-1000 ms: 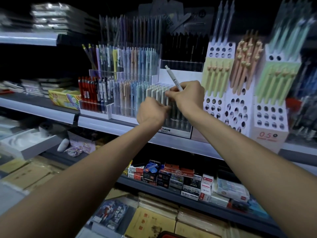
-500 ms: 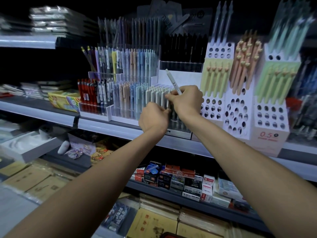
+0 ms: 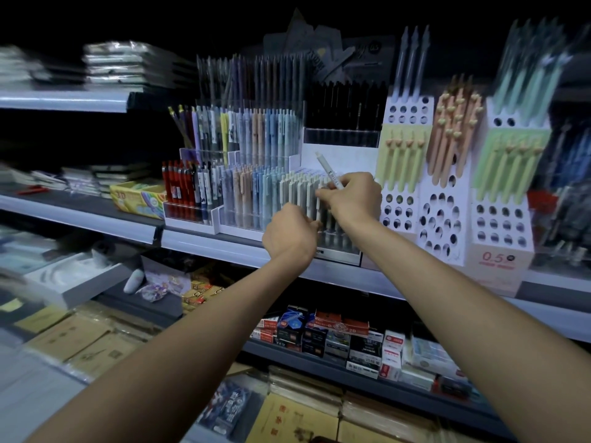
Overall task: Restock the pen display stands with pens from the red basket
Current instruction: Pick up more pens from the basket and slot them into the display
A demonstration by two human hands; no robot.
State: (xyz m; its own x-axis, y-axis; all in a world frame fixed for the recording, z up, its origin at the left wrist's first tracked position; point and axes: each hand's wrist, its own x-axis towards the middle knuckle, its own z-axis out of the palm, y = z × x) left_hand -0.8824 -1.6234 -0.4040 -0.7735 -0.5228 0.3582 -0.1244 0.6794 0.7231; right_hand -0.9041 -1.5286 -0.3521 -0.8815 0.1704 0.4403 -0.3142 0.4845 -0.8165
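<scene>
Both my hands reach to a clear tiered pen stand (image 3: 243,220) on the middle shelf, packed with pastel and white pens. My right hand (image 3: 353,198) grips a white pen (image 3: 327,167) that sticks up and to the left from the fist, and its fingertips pinch another white pen standing in the front row (image 3: 300,193). Just below it, my left hand (image 3: 289,233) is curled against the same row; what its fingers hold is hidden. The red basket is not in view.
White cardboard stands with round holes (image 3: 439,219) hold green and orange pens to the right, one marked 0.5 (image 3: 497,259). Red pens (image 3: 174,187) and a yellow box (image 3: 137,198) stand to the left. Boxed stationery (image 3: 335,340) fills the lower shelf.
Both hands have dropped slightly lower against the front row of white pens. The white pen in my right hand stays tilted the same way.
</scene>
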